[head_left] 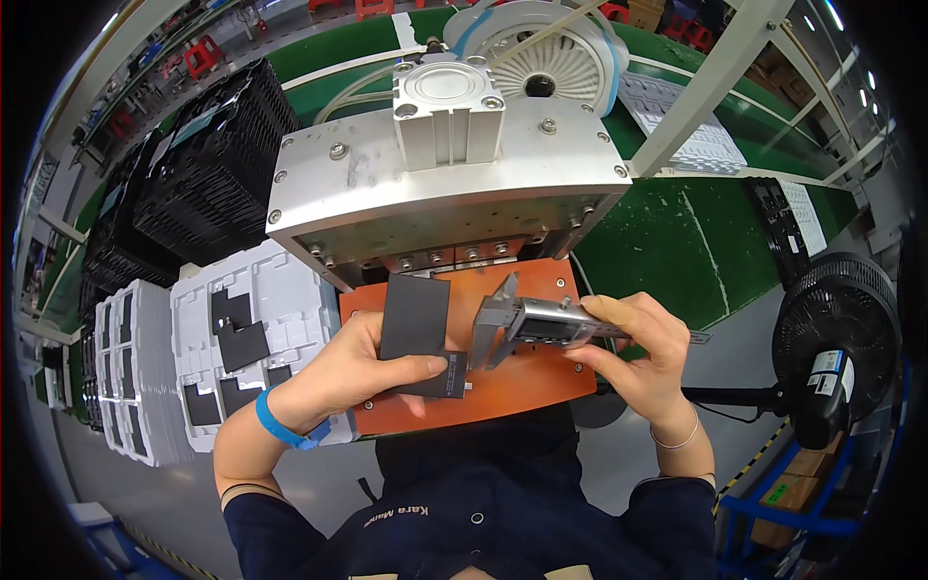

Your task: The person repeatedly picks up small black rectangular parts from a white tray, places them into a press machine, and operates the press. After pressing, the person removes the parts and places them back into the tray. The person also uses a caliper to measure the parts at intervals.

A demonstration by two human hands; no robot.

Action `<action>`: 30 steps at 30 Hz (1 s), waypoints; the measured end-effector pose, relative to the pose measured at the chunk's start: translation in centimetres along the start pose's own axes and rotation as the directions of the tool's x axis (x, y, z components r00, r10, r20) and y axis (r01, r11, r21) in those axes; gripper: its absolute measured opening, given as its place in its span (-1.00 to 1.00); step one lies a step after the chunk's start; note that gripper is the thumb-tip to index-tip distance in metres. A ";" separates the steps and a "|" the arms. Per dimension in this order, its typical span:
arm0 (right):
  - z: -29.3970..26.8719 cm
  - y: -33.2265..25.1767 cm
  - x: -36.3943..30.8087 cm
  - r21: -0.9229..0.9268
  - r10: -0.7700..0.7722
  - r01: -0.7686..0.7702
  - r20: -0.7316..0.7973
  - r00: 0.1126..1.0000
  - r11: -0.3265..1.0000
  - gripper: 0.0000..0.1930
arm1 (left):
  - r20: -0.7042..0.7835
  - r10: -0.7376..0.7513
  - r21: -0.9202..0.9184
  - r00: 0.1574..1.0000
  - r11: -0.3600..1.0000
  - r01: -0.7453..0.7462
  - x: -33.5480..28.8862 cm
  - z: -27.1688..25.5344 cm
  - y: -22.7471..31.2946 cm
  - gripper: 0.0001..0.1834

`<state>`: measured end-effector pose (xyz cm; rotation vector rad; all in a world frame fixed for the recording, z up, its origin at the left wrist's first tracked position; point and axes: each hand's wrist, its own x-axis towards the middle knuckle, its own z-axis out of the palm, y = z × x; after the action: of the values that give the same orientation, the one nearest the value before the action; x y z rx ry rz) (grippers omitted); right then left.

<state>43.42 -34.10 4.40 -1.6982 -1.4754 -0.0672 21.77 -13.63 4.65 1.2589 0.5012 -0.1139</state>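
Note:
My left hand point(372, 362) grips a flat black L-shaped battery cell point(416, 314), thumb on top and fingers beneath. Small print and a little pale tab show at its lower right part. In my right hand point(640, 346) is a digital caliper point(551, 322), pinched between thumb and fingers around its slide and display. The caliper's jaws point left, beside the battery's right edge; whether they touch it I cannot tell. Both things are held above the orange plate point(527, 387) of a press point(358, 188). A blue wrist strap point(277, 422) circles my left wrist.
White trays point(184, 300) with black L-shaped cells stand at left, in front of stacked black trays point(217, 159). A black fan point(836, 319) is at right. The press's metal cylinder point(449, 111) rises above the plate. A frame post point(706, 87) stands on the green bench point(667, 251).

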 end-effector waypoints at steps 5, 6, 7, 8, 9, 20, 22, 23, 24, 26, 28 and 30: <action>0.4 0.2 0.1 0.010 -0.012 0.012 0.006 1.000 1.000 -0.56 | -0.044 0.004 -0.027 0.999 1.000 -0.005 0.0 0.6 0.3 -0.75; 0.4 0.2 0.1 0.006 -0.017 0.016 0.011 1.000 1.000 -0.56 | -0.028 0.003 -0.024 1.000 1.000 -0.004 0.0 0.5 0.2 -0.74; 0.5 0.2 0.0 0.008 -0.016 0.016 0.011 1.000 1.000 -0.57 | -0.012 0.003 -0.021 1.000 1.000 -0.003 0.0 0.1 0.0 -0.73; 0.6 0.3 0.0 0.009 -0.016 0.015 0.011 1.000 1.000 -0.57 | 0.006 0.002 -0.017 1.000 1.000 -0.002 0.0 0.0 -0.1 -0.71; 0.6 0.3 -0.1 0.010 -0.015 0.014 0.011 1.000 1.000 -0.57 | 0.005 0.003 -0.013 1.000 1.000 -0.003 0.0 0.0 -0.1 -0.71; 1.1 0.5 0.0 0.015 -0.077 0.077 -0.024 0.997 0.997 -0.57 | 0.018 0.034 -0.002 0.999 0.999 -0.034 0.1 -0.1 -0.2 -0.71; 1.1 0.5 0.0 0.007 -0.091 0.092 -0.027 0.995 0.996 -0.57 | 0.017 0.027 0.002 0.999 1.000 -0.027 0.1 0.0 0.1 -0.70; 1.1 0.5 0.0 0.003 -0.097 0.097 -0.026 0.995 0.995 -0.57 | 0.015 0.024 0.004 1.000 1.000 -0.024 0.0 0.0 0.2 -0.70; 1.1 0.5 0.0 -0.002 -0.102 0.102 -0.025 0.994 0.995 -0.57 | 0.016 0.023 0.002 1.000 1.000 -0.024 0.0 0.0 0.2 -0.70; 1.2 0.5 0.0 0.001 -0.107 0.107 -0.036 0.994 0.994 -0.57 | 0.019 0.022 -0.001 1.000 1.000 -0.022 -0.1 0.0 0.2 -0.70; 1.1 0.4 -0.1 0.004 -0.109 0.109 -0.042 0.993 0.994 -0.57 | 0.014 0.033 -0.008 0.999 0.999 -0.033 0.0 0.1 0.2 -0.70; 1.0 0.3 -0.3 0.011 -0.111 0.111 -0.042 0.993 0.994 -0.57 | 0.008 0.035 -0.016 0.999 0.999 -0.035 0.0 0.1 0.0 -0.70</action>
<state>43.08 -33.73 3.44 -1.5938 -1.5349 -0.1508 21.83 -13.72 4.70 1.2509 0.4723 -0.0852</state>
